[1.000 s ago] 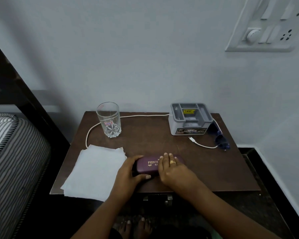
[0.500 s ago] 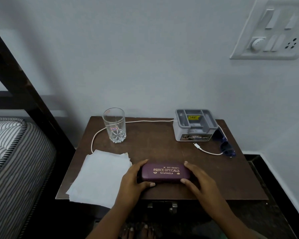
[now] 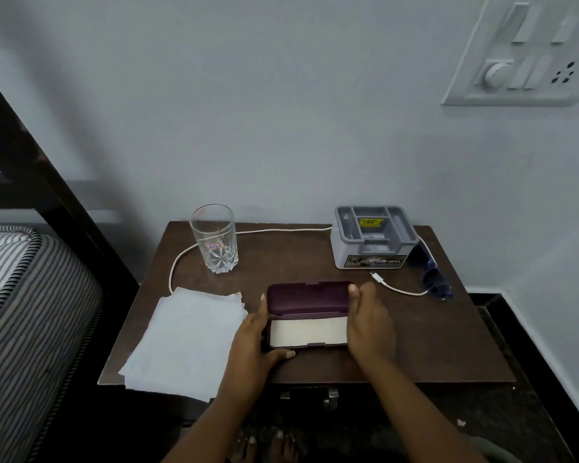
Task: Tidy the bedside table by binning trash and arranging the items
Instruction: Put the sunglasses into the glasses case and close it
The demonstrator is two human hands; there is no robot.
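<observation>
A maroon spectacle case (image 3: 308, 299) lies open on the brown bedside table (image 3: 448, 345), its lid tipped back and a pale lining showing inside. My left hand (image 3: 253, 342) grips the case's left end, thumb along the front edge. My right hand (image 3: 368, 319) holds the right end, thumb on the raised lid. Blue sunglasses (image 3: 432, 279) lie at the table's right edge. A stack of white papers (image 3: 184, 339) sits on the left, overhanging the front edge. A clear glass (image 3: 214, 238) stands at the back left.
A grey organiser box (image 3: 373, 237) stands at the back right. A white charging cable (image 3: 281, 230) runs along the back and ends near the sunglasses. A striped mattress (image 3: 20, 312) and dark bed frame are on the left. A switchboard (image 3: 522, 51) hangs on the wall.
The case was shut with both hands at its ends; now its lid is raised and the pale inside shows. My right hand slid from the top to the right end.
</observation>
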